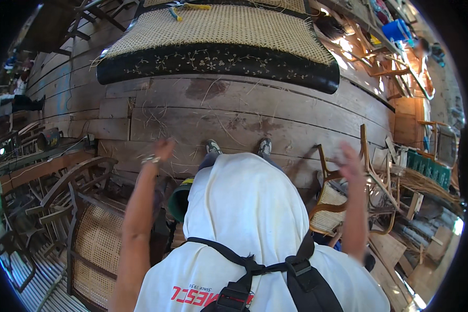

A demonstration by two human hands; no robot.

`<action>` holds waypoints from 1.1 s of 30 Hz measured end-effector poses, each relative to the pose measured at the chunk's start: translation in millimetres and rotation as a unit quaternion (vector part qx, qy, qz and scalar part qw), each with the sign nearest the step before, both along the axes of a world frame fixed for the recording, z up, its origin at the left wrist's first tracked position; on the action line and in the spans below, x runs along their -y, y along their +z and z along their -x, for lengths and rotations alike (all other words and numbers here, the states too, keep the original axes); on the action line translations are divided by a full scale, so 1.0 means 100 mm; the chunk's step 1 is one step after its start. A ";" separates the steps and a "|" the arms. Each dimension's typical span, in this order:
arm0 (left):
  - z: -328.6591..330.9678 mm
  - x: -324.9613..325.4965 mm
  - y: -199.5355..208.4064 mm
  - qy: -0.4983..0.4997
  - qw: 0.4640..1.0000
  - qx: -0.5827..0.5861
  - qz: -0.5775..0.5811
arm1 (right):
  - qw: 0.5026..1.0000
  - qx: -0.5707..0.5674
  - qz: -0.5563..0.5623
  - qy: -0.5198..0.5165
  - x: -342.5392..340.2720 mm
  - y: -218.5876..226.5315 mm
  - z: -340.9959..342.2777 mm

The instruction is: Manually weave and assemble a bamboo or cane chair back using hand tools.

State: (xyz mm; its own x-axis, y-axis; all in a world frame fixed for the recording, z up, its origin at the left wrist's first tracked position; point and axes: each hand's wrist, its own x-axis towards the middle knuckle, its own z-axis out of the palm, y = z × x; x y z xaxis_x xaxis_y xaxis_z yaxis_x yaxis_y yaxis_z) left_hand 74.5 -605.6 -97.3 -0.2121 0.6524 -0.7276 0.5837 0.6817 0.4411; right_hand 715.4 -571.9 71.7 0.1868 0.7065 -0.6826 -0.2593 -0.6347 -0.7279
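My left hand is raised over the plank floor, a bracelet or watch at its wrist. Motion blurs its fingers, and nothing shows in them. Blurred as well, my right hand is up beside a wooden chair with a woven cane seat; its fingers look apart and hold nothing visible. Beyond my feet lies a long seat of woven cane with a glossy black front edge painted with pale flowers. Pliers with yellow and blue handles rest on the cane, out of reach of both hands.
Wooden floorboards carry scattered cane strips. A dark chair with a cane panel stands by my left arm, with more frames behind it. A dark green container is near my left side. A green crate and wood pieces lie right.
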 end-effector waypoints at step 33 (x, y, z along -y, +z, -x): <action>3.04 1.25 0.24 -0.047 0.859 -0.428 0.276 | 0.846 0.373 -0.199 -0.324 -0.95 0.76 -2.64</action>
